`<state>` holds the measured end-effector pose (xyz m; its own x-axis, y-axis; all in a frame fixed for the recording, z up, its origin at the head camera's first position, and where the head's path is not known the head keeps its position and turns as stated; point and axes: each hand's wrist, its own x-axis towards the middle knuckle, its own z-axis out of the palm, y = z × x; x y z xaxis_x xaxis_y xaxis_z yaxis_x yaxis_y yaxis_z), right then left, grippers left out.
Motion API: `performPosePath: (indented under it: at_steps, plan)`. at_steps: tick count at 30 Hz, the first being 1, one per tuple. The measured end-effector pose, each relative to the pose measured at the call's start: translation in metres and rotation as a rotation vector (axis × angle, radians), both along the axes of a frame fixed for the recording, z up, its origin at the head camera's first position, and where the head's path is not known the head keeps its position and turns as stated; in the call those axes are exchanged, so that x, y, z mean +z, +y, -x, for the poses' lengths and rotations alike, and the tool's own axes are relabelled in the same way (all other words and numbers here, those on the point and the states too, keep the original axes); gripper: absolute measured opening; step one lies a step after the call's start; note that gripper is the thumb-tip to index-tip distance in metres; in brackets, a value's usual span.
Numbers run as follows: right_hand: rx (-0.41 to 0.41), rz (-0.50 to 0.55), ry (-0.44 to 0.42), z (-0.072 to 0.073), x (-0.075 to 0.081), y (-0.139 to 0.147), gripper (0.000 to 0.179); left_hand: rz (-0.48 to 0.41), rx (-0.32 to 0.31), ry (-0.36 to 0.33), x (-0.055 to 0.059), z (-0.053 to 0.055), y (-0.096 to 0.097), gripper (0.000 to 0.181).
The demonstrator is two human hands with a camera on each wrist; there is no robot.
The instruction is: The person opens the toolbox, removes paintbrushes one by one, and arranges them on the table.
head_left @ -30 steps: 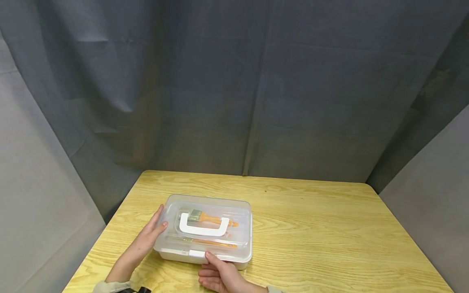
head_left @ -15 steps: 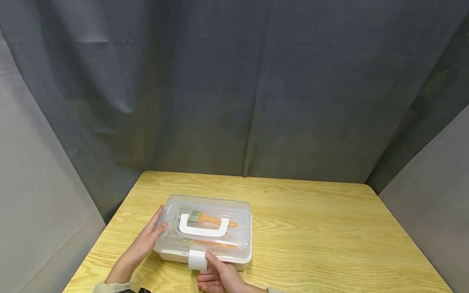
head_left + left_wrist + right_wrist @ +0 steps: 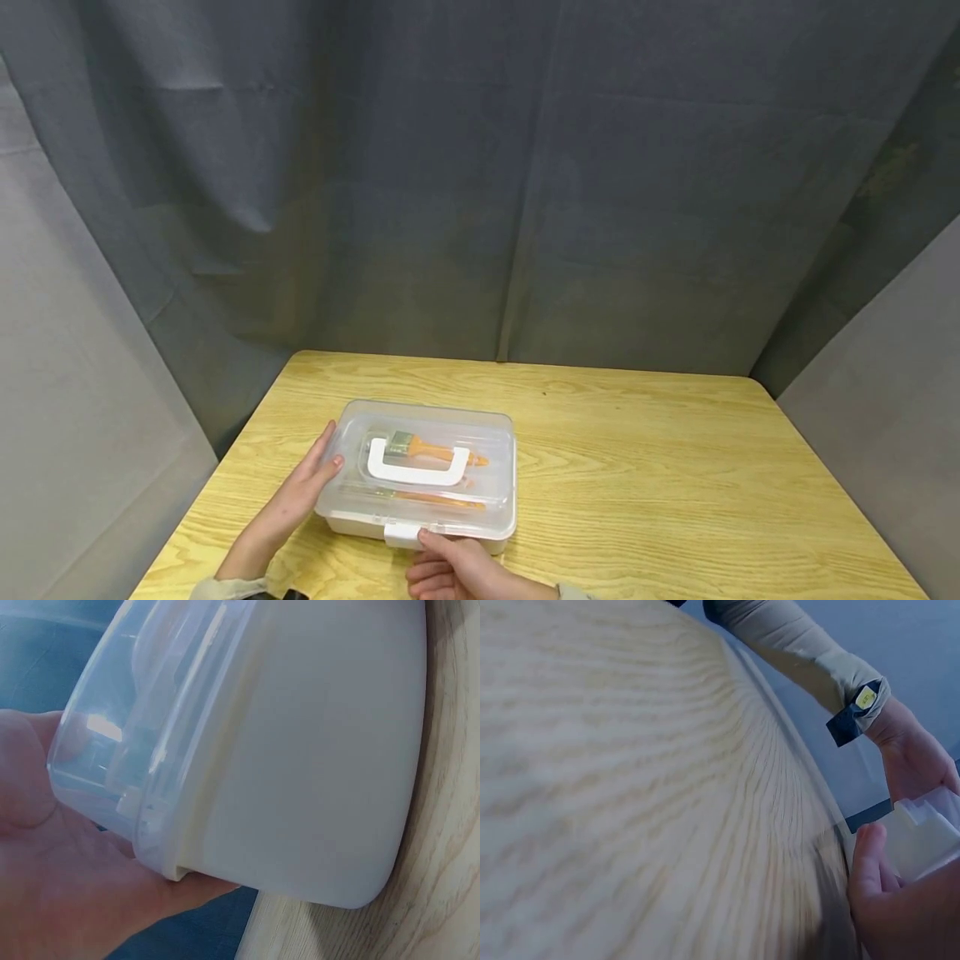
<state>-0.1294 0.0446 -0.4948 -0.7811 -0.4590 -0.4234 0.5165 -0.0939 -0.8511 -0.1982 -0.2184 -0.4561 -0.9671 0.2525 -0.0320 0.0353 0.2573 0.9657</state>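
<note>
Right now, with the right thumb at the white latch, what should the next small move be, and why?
I'd probably press lightly on the white latch with the right hand, letting the left hand brace the box. The right thumb touches the latch and the clear lid sits over the box, but I can't tell whether the latch is fastened.

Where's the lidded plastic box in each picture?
Head: the lidded plastic box sits low, a bit left of centre.
Left wrist: the box fills the middle, cut off at the top.
Right wrist: only part of the box shows, at the right edge.
Shared landmark: the wood-grained table.
</note>
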Motion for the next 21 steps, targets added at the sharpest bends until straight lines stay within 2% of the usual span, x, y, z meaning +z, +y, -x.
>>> performPosePath:
  at_steps: [6,10,15,18,21]
  plan:
    - [0.037,-0.016,0.046,0.002,-0.002,0.002,0.051,-0.003,0.002,0.008,-0.001,0.000,0.000,0.065]
    - [0.062,-0.018,0.111,0.001,-0.002,0.003,0.044,-0.004,0.006,0.008,0.000,-0.001,0.000,0.066]
    - [0.089,-0.022,0.158,0.001,-0.003,0.005,0.042,0.002,0.010,0.011,0.000,0.000,0.000,0.066]
    - [0.116,-0.071,0.184,0.000,-0.003,0.008,0.039,0.001,0.008,0.007,0.000,0.000,0.000,0.065]
    - [0.167,-0.130,0.259,-0.002,-0.001,0.015,0.036,-0.002,0.005,0.001,0.000,0.000,0.001,0.065]
